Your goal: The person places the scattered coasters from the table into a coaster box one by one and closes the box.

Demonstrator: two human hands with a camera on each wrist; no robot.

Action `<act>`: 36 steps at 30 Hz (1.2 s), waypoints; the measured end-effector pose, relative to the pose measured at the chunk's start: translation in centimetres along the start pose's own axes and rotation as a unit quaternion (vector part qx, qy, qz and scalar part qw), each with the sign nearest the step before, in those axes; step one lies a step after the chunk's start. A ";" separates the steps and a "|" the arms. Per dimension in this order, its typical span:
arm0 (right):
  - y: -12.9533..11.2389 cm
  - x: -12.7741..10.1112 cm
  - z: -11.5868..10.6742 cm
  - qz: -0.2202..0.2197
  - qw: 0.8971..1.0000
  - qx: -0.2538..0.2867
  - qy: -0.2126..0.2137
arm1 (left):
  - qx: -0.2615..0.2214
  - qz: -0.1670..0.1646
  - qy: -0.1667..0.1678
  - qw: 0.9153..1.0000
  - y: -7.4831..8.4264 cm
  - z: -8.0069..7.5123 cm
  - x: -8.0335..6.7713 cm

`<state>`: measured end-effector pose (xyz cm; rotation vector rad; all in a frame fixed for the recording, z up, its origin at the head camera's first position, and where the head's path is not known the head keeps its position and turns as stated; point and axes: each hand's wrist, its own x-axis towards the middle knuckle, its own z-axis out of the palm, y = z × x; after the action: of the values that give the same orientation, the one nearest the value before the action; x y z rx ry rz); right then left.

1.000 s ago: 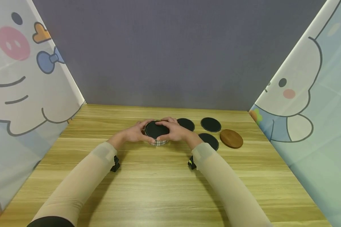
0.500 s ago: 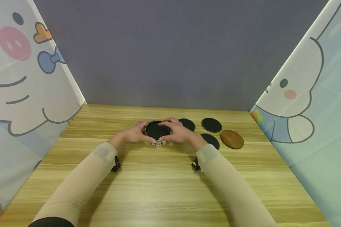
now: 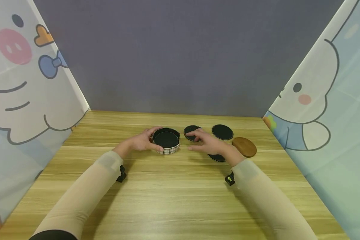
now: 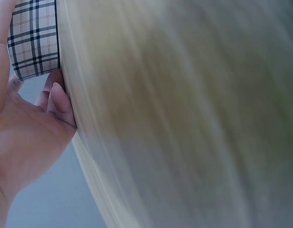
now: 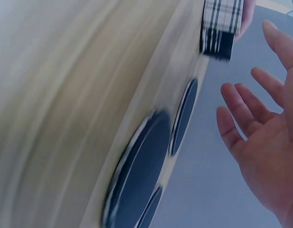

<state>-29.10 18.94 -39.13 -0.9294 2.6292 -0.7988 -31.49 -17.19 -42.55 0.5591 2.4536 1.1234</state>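
Note:
A round plaid coaster holder (image 3: 169,151) with a black inside and a gap in its right wall stands on the wooden table. My left hand (image 3: 141,140) holds its left side, thumb at the front and fingers round the back; the plaid wall of the holder (image 4: 34,38) shows up close in the left wrist view. Apart from it, my right hand (image 3: 209,143) hovers over the black round coasters with relaxed, spread fingers, holding nothing. One coaster (image 3: 189,128) lies beyond its fingertips, another coaster (image 3: 217,158) is partly hidden under it, and a third coaster (image 3: 222,132) lies behind.
A round brown wooden disc (image 3: 244,147) lies right of the coasters, near my right wrist. A grey panel (image 3: 180,66) rises behind the table, with cartoon-printed cloths (image 3: 342,160) on both sides.
My right hand has let go of the coaster holder and moved right over the coasters. The black surface inside the holder has sunk from the rim to lower down. My left hand stays put.

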 end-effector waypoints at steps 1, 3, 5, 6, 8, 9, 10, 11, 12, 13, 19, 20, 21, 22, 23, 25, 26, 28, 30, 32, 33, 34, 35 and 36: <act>0.3 -0.5 -0.2 0.003 1.000 -0.006 0.003 | 0.003 -0.001 0.002 1.000 0.0 0.0 0.0; 1.1 -1.6 -0.7 0.005 1.000 -0.020 0.009 | 0.005 -0.001 0.004 1.000 0.0 0.0 0.0; 1.8 -2.6 -1.1 0.004 1.000 -0.027 0.015 | 0.005 -0.001 0.006 1.000 0.1 0.0 0.0; 2.2 -3.1 -1.3 0.006 0.999 -0.030 0.016 | 0.006 -0.003 0.007 1.000 0.1 0.0 0.0; 3.1 -4.1 -1.7 0.014 0.999 -0.031 0.017 | 0.004 -0.001 0.006 1.000 0.2 0.1 -0.1; 3.6 -4.6 -1.9 0.020 0.999 -0.032 0.017 | 0.004 -0.002 0.006 1.000 0.2 0.1 -0.1; 4.1 -5.0 -2.1 0.026 0.999 -0.032 0.018 | 0.004 -0.003 0.007 1.000 0.3 0.1 -0.2; 4.6 -5.5 -2.3 0.033 0.999 -0.032 0.018 | 0.004 -0.003 0.007 1.000 0.3 0.1 -0.2; 5.1 -5.9 -2.5 0.038 0.998 -0.035 0.019 | 0.004 -0.003 0.007 1.000 0.3 0.1 -0.2; 5.6 -6.3 -2.7 0.042 0.998 -0.036 0.020 | 0.003 -0.004 0.006 1.000 0.4 0.1 -0.3; 7.2 -8.1 -3.5 0.061 0.995 -0.080 0.022 | 0.001 -0.005 0.004 1.000 0.3 0.1 -0.2; 7.3 -8.2 -3.6 0.062 0.994 -0.092 0.022 | 0.001 -0.005 0.004 1.000 0.3 0.1 -0.2; 7.4 -8.3 -3.6 0.064 0.993 -0.101 0.022 | 0.002 -0.005 0.005 1.000 0.3 0.1 -0.2; 7.4 -8.3 -3.6 0.062 0.992 -0.107 0.021 | 0.002 -0.004 0.005 1.000 0.3 0.1 -0.2; 7.5 -8.3 -3.6 0.061 0.992 -0.113 0.021 | 0.002 -0.005 0.006 1.000 0.3 0.1 -0.2; 7.6 -8.3 -3.6 0.061 0.991 -0.120 0.016 | 0.001 -0.005 0.007 1.000 0.3 0.1 -0.3; 7.6 -8.3 -3.5 0.062 0.991 -0.121 0.012 | 0.001 -0.005 0.006 1.000 0.4 0.1 -0.3; 7.5 -8.2 -3.4 0.065 0.991 -0.118 0.002 | 0.001 -0.003 0.003 1.000 0.4 0.1 -0.3; 7.4 -8.2 -3.3 0.069 0.991 -0.114 -0.006 | 0.000 0.000 0.002 1.000 0.5 0.2 -0.4; 7.2 -8.2 -3.2 0.073 0.991 -0.110 -0.010 | -0.004 0.001 0.001 1.000 0.5 0.2 -0.4; 7.2 -8.2 -3.1 0.074 0.991 -0.108 -0.010 | -0.004 0.001 0.002 1.000 0.5 0.2 -0.4; 7.1 -8.3 -3.1 0.076 0.991 -0.106 -0.010 | -0.005 0.002 0.002 1.000 0.4 0.2 -0.4; 7.0 -8.3 -3.0 0.075 0.992 -0.106 -0.009 | -0.008 0.001 0.002 1.000 0.5 0.2 -0.4; 7.0 -8.3 -3.0 0.074 0.992 -0.106 -0.007 | -0.009 0.001 0.002 1.000 0.4 0.2 -0.3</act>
<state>-27.41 30.04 -40.31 -0.7735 2.7712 -0.4827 -31.03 -16.98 -42.25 0.5534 2.4434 1.1476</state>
